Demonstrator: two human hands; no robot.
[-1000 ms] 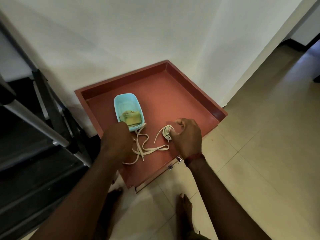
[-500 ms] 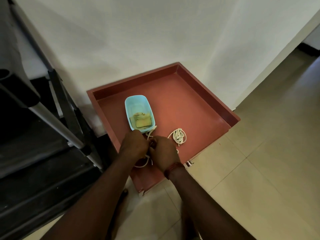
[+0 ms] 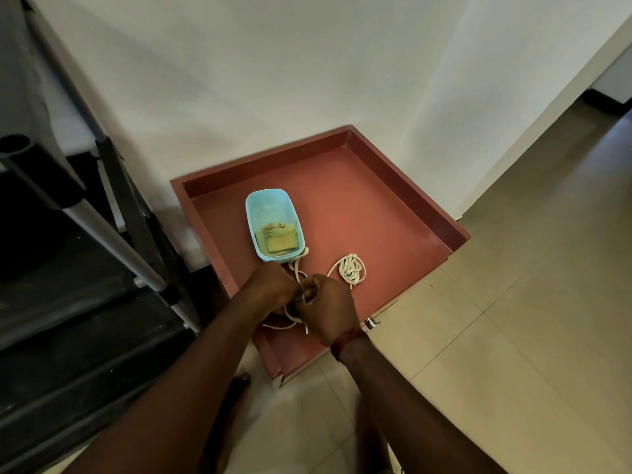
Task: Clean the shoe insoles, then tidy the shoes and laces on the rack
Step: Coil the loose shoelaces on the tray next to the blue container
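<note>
Fig.: two flat cream-white fabric shoelaces on a red-brown shallow tray (image 3: 376,217). (a) The loose lace (image 3: 294,268): slack, irregular loops running from the near end of a light-blue plastic tub (image 3: 270,200) twd. the tray's front edge; mid-section pinched betw. left hand (image 3: 273,289) & right hand (image 3: 325,309). (b) The coiled lace (image 3: 352,270): wound into a small bundle, lying flat just right of the hands, one tail curving left.
</note>
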